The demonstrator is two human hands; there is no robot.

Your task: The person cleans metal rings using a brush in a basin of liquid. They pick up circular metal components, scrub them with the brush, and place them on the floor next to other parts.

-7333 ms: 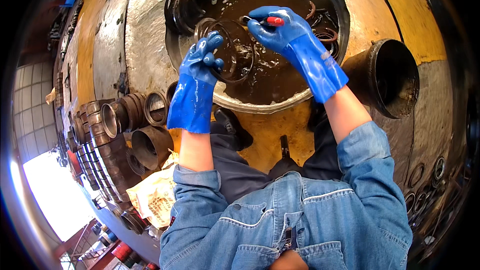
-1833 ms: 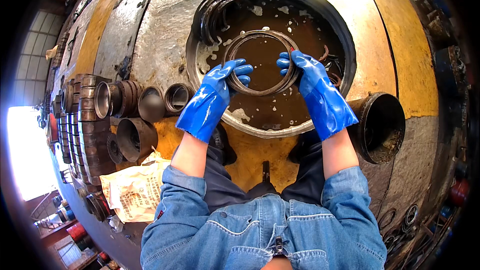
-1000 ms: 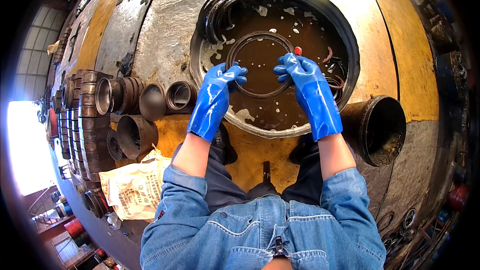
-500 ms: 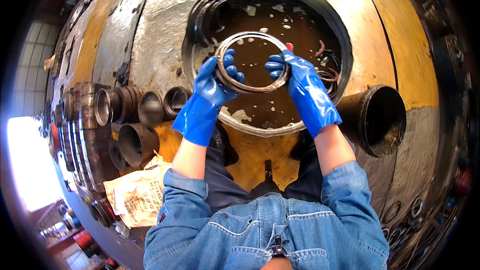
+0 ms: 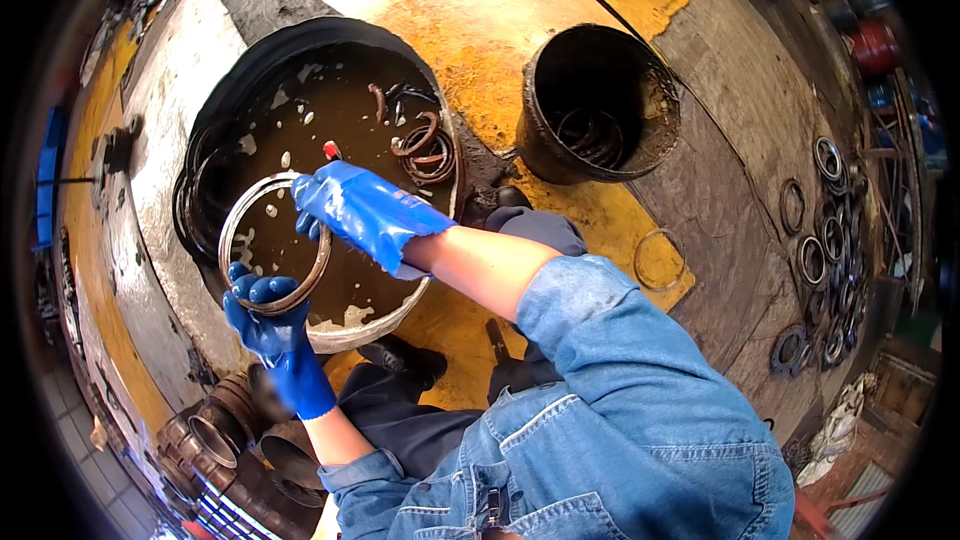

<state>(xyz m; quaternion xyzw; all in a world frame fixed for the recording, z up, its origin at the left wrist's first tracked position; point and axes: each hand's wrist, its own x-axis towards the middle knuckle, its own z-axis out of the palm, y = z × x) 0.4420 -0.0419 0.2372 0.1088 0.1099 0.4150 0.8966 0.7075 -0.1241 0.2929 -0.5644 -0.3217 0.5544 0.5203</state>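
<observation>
Metal ring (image 5: 227, 235): L fingers (image 5: 262, 290) at btm edge, R fingers (image 5: 304, 225) prob. upper rt.

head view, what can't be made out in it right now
Head view: bottom of the round black tub, hidden by murky brown liquid.
Head view: rest of the small red-ended item, hidden by the blue-gloved right hand.
Head view: number of dark curved pieces inside the blackened metal cylinder, lost in shadow.
Head view: most of the pale item beside the left denim sleeve, cut off below.
</observation>
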